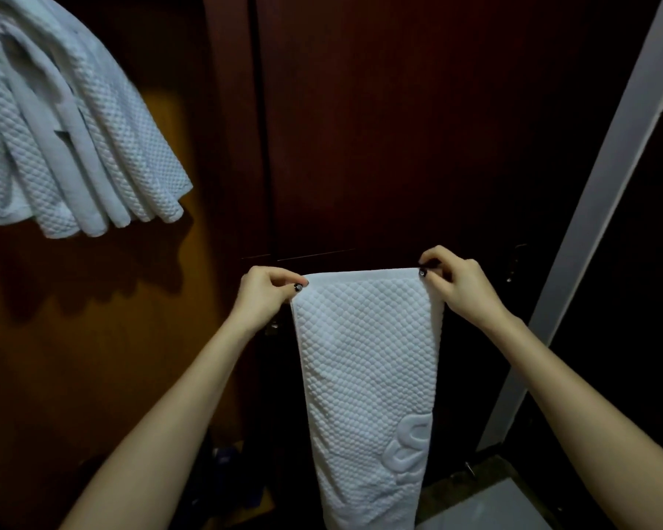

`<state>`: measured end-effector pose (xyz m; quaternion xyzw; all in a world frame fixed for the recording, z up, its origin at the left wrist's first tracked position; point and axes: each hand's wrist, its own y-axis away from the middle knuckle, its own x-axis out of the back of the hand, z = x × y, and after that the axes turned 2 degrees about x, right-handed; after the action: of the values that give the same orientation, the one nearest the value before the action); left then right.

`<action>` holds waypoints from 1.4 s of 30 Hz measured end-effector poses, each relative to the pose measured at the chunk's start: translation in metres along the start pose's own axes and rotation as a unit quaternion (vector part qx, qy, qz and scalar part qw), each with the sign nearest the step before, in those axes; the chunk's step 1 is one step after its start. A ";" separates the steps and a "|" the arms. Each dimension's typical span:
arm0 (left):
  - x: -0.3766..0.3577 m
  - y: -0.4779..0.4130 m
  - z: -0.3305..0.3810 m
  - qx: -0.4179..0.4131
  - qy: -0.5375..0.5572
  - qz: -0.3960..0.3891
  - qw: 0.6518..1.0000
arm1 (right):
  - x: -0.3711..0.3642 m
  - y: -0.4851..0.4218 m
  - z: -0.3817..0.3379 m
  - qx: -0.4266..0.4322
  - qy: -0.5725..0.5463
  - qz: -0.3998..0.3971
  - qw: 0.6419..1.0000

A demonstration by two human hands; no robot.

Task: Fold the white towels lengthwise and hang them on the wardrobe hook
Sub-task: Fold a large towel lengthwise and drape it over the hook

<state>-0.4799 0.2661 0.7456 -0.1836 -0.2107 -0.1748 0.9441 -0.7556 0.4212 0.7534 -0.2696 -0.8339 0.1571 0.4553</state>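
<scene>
Towel (364, 357) stretched before wardrobe door (418, 128), top corners pinched by left hand (263, 296) and right hand (460, 281), rest hanging down. Hung towels (66, 147) bunched left of wardrobe door, higher up.

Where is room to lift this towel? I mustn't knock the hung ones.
Free: before the bare door, above the towel in the left hand and right hand, between the hung towels and the white frame. Crowded: top left, where those towels bunch.

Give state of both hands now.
Left hand: pinching the top left corner of the white waffle-textured towel.
Right hand: pinching its top right corner.
</scene>
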 end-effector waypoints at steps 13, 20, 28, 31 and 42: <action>-0.044 0.018 0.033 -0.056 0.230 0.004 0.972 | -0.020 0.018 -0.053 -0.049 -0.275 -0.150 0.948; -0.025 0.015 0.037 -0.080 0.242 0.016 0.967 | -0.027 0.004 -0.092 0.071 -0.167 -0.062 0.981; -0.014 0.020 0.036 -0.088 0.282 0.013 0.955 | -0.035 -0.010 -0.113 0.128 -0.117 -0.013 0.985; -0.014 0.023 0.038 -0.095 0.272 0.019 0.957 | -0.037 -0.011 -0.115 0.122 -0.134 -0.005 0.984; -0.013 0.031 0.042 -0.078 0.379 -0.084 0.918 | -0.027 -0.022 -0.119 0.144 -0.094 0.000 0.985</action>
<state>-0.4927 0.3138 0.7665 -0.1586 0.1624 -0.3261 0.9177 -0.6500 0.3900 0.8102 -0.1848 -0.8416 0.3004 0.4090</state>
